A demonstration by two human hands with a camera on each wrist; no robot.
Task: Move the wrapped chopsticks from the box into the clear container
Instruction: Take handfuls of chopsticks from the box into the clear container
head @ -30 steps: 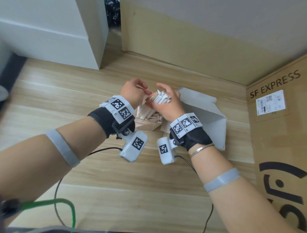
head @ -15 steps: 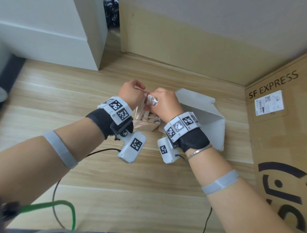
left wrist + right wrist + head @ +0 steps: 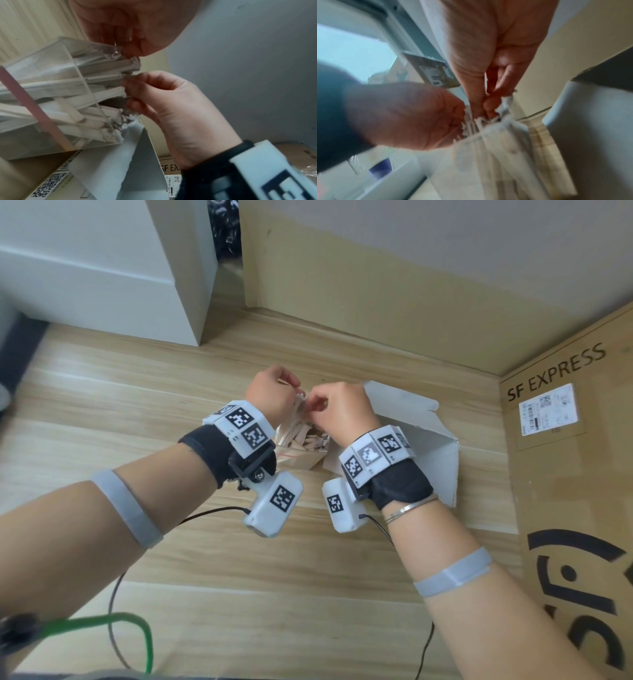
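The clear container [image 3: 297, 456] stands on the wooden floor between my wrists, packed with white wrapped chopsticks [image 3: 305, 436]. Their torn paper ends stick out of its open top [image 3: 126, 65]. My left hand [image 3: 294, 392] is curled over those ends and pinches them [image 3: 130, 54]. My right hand [image 3: 315, 405] pinches the ends from the other side [image 3: 489, 108]. The open white box [image 3: 421, 440] lies right behind my right hand, and its inside is hidden.
A large SF EXPRESS cardboard box [image 3: 565, 474] walls off the right side. A white cabinet [image 3: 102, 268] stands at the back left and a beige wall panel [image 3: 376, 302] behind. A green cable [image 3: 102, 621] and a black cable [image 3: 116, 594] lie on the near floor.
My right hand has brought its bundle of wrapped chopsticks down into the clear container. Both hands have closed in on the protruding ends.
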